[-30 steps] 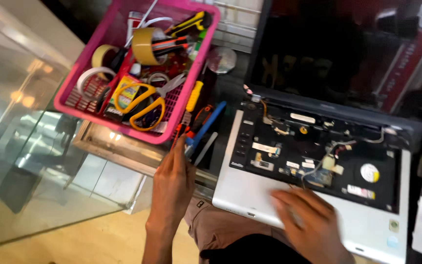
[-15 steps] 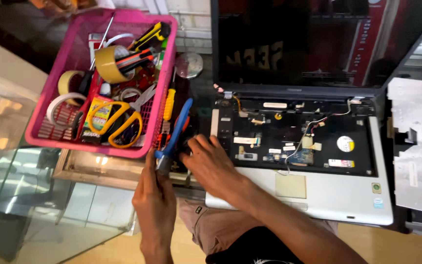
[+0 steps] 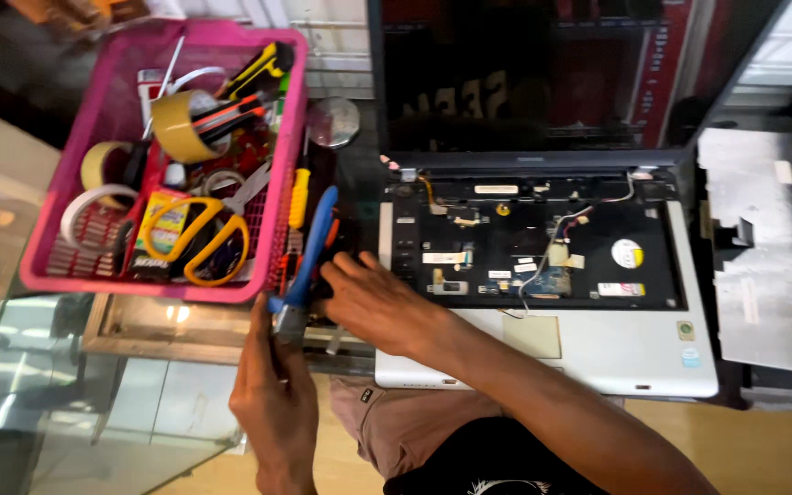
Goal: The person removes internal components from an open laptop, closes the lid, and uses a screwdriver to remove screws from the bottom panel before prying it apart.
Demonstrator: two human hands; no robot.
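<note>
The laptop [image 3: 543, 275] sat open in front of me, lid up and screen dark, and its keyboard was already off: the whole upper deck lay bare, black board, ribbon cables, a round coin cell and loose wires all on show, while the silver palm rest and touchpad were still in place, so by my reckoning the strip-down was begun but far from finished. The removed keyboard panel [image 3: 763, 247], grey back upward, lay well off to the right of the machine. To the left stood the pink basket [image 3: 48, 257], crammed with tape rolls, yellow-handled scissors [image 3: 196, 236] and utility knives, none of it touched. Between basket and laptop a few loose tools lay on the dark counter, a yellow-handled screwdriver [image 3: 298, 197] among them. My left hand [image 3: 277, 394] was clamped around the metal end of the blue-handled pliers [image 3: 309, 252], handles pointing up and away from me, just beside the basket's near corner. My right hand [image 3: 373, 298] reached across to those loose tools, fingers curled down over them; whether it had actually closed on anything, I could not tell.
</note>
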